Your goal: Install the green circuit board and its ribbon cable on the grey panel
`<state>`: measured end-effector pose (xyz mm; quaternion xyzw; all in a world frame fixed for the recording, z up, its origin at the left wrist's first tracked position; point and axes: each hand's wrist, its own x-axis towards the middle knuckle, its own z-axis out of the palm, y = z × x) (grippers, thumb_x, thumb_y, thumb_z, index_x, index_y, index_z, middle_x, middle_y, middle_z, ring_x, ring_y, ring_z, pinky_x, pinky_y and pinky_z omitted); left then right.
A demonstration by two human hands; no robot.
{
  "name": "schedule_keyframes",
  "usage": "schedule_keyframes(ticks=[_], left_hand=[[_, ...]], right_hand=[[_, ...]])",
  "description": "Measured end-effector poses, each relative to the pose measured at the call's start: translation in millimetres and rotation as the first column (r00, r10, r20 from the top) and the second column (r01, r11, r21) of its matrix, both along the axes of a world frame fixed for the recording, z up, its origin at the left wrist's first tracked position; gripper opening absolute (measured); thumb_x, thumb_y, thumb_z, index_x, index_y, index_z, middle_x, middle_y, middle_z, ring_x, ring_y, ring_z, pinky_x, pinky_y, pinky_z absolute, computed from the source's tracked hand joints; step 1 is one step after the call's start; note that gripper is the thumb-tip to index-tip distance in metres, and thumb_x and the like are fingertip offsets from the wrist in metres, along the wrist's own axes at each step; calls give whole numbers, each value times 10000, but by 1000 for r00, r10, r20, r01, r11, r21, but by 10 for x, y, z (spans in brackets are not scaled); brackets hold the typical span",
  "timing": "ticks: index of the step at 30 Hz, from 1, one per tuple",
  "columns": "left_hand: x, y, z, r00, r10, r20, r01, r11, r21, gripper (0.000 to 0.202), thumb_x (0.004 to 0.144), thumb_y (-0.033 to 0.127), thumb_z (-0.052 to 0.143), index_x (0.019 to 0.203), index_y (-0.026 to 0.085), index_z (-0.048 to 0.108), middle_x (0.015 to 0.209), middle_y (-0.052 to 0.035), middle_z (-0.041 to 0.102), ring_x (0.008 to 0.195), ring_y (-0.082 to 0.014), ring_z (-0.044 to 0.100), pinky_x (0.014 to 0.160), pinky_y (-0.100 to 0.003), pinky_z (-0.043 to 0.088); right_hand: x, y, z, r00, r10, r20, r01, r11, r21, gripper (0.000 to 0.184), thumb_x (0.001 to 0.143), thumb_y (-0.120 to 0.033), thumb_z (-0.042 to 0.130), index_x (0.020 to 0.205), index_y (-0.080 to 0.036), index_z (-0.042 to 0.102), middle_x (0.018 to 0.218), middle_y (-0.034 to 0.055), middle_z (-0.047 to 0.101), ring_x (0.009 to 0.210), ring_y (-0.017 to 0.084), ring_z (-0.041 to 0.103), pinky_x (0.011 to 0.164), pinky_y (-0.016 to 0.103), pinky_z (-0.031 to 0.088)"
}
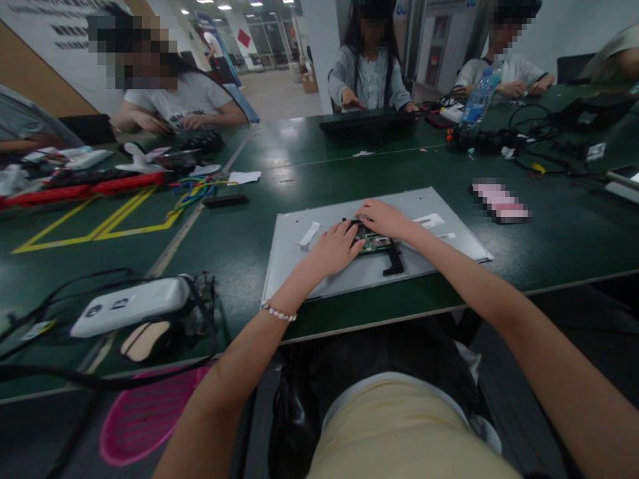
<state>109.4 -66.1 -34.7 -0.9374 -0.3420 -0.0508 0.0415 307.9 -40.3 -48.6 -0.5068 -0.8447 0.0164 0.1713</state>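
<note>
A green circuit board (370, 242) in a black frame lies on a flat grey panel (299, 269) in front of me. A black bracket-like arm (394, 261) sticks out from its near right corner. My left hand (333, 250) grips the board's left side, with its thumb towards the near edge and its fingers over the top. Along the far edge, my right hand (383, 218) has its bent fingers on the frame, close to the left fingertips. Both hands cover part of the board. White labels (432, 221) show on the panel, and a white strip (309, 234) lies left of the board.
At my left are a white power bank-like device (132, 306), a computer mouse (146, 340) and black cables. A pink phone (500, 201) lies to the right. A bottle (478, 100) stands among cables farther back. Several people sit around the green table (294, 183); a pink basket (144, 419) is below its edge.
</note>
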Motion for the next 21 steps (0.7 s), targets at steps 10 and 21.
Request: schedule_keyframes(ticks=[10, 21], left_hand=[[-2, 12, 5, 1000, -3, -10, 3, 1000, -3, 509, 988, 445, 256, 1363, 131, 398, 1438, -147, 402, 1303, -273, 387, 1012, -410, 372], [-9, 22, -15, 1000, -6, -3, 6, 1000, 0, 513, 989, 451, 248, 1363, 134, 400, 1435, -144, 403, 1300, -271, 389, 1008, -404, 373]], right_hand=[[6, -11, 5, 1000, 8, 7, -8, 1000, 13, 302, 947, -196, 407, 1118, -140, 649, 1102, 126, 584, 1014, 216, 529, 862, 309, 392], [8, 3, -8, 1000, 17, 12, -17, 999, 31, 298, 940, -186, 406, 1095, -136, 656, 1079, 124, 590, 992, 214, 528, 845, 307, 389]])
